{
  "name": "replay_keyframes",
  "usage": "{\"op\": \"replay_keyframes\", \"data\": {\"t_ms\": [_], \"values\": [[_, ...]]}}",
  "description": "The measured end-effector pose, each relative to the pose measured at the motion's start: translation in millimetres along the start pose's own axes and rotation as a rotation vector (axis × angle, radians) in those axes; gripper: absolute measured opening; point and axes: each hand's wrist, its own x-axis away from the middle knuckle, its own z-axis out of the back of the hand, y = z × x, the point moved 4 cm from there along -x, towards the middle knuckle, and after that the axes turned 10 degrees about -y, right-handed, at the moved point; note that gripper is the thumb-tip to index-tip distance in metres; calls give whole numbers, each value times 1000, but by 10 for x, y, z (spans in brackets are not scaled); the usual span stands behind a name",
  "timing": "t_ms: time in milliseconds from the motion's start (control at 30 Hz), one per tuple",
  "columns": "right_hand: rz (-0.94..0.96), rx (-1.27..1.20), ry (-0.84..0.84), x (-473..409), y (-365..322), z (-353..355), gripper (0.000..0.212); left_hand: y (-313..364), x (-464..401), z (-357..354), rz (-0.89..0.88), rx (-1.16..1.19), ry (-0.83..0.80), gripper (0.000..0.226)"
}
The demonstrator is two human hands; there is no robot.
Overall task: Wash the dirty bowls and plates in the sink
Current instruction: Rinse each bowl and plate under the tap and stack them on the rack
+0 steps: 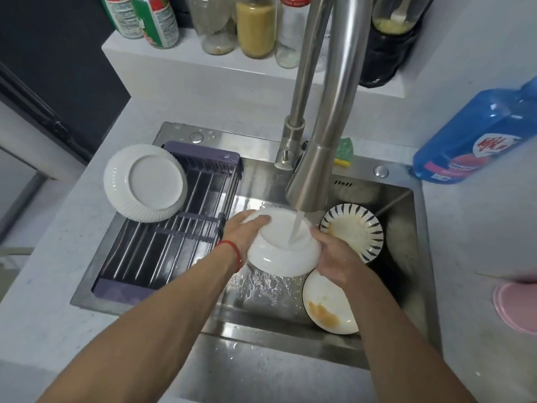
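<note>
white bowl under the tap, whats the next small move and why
Probably turn the white bowl upright so the stream reaches its inside. Both the left hand and right hand hold it upside down, and water from the faucet is hitting only its base.

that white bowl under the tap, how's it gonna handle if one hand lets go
Likely slippery: the white bowl is glazed and water from the faucet runs over its upturned base. Probably rigid and breakable, so a drop onto the steel sink could chip it. The left hand and right hand grip opposite sides, which looks wise.
</note>
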Motion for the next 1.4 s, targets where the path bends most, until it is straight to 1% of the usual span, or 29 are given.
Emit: {"op": "replay_keyframes", "data": {"t_ms": [33,67,133,167,233,300,367,400,467,500,533,567,633,667,700,767,800,833,900,933,1033,1100,1133,1200,1233,1300,1333,1367,1400], "values": [[35,-21,33,21,-44,-2,35,-54,-11,-47,12,-106,4,46],[73,24,78,22,-81,-19,35,-114,5,-124,23,-256,-4,48],[149,261,182,57,-131,-130,31,-266,77,-412,31,-490,-33,62],[185,379,219,75,-139,-199,30,-349,91,-564,12,-555,-29,68],[259,525,278,136,-130,-292,32,-379,193,-759,-43,-677,-7,64],[283,534,269,175,-69,-292,31,-328,179,-735,-130,-719,-42,57],[281,536,244,209,-29,-270,26,-322,81,-626,-110,-666,-11,57],[274,515,240,199,-28,-256,27,-303,90,-606,-96,-700,13,62],[254,451,235,174,-49,-238,34,-323,123,-677,-80,-814,2,68],[252,425,225,169,-57,-259,31,-300,158,-707,-91,-817,-13,68],[257,409,216,176,-49,-273,24,-256,169,-706,-83,-770,-30,66],[256,421,203,209,-46,-312,18,-231,118,-657,-51,-655,-11,62],[239,443,187,285,-10,-357,13,-222,88,-518,94,-576,78,55],[238,421,183,278,-6,-351,11,-209,129,-487,150,-602,121,55],[231,367,182,279,-4,-349,9,-276,126,-492,157,-624,123,58],[218,313,200,222,-19,-323,9,-402,130,-586,77,-754,34,61],[213,357,206,214,-5,-327,10,-487,59,-569,95,-682,17,64],[226,459,208,222,-4,-356,12,-507,14,-529,107,-537,27,74],[289,745,185,276,32,-436,21,-538,4,-464,221,-237,-12,109],[312,903,158,294,52,-468,26,-445,76,-472,240,-135,-60,111],[322,1358,23,323,178,-526,37,-283,130,-403,250,42,-189,82],[384,1605,-92,348,305,-532,32,-278,54,-252,209,70,-140,56],[417,1677,-142,375,348,-507,25,-326,7,-164,199,96,-80,50],[461,1769,-250,437,350,-438,15,-408,-23,-33,156,141,-10,50],[438,1818,-283,443,343,-383,15,-451,-28,-2,128,162,-35,55],[393,1970,-218,305,262,-255,10,-512,35,-37,77,260,-114,61],[340,2047,-131,148,217,-187,31,-548,88,-96,69,330,-156,63],[268,2031,-36,11,135,-195,53,-568,131,-190,68,415,-213,64],[207,1970,29,-96,81,-263,66,-580,146,-270,70,481,-232,65]]}}
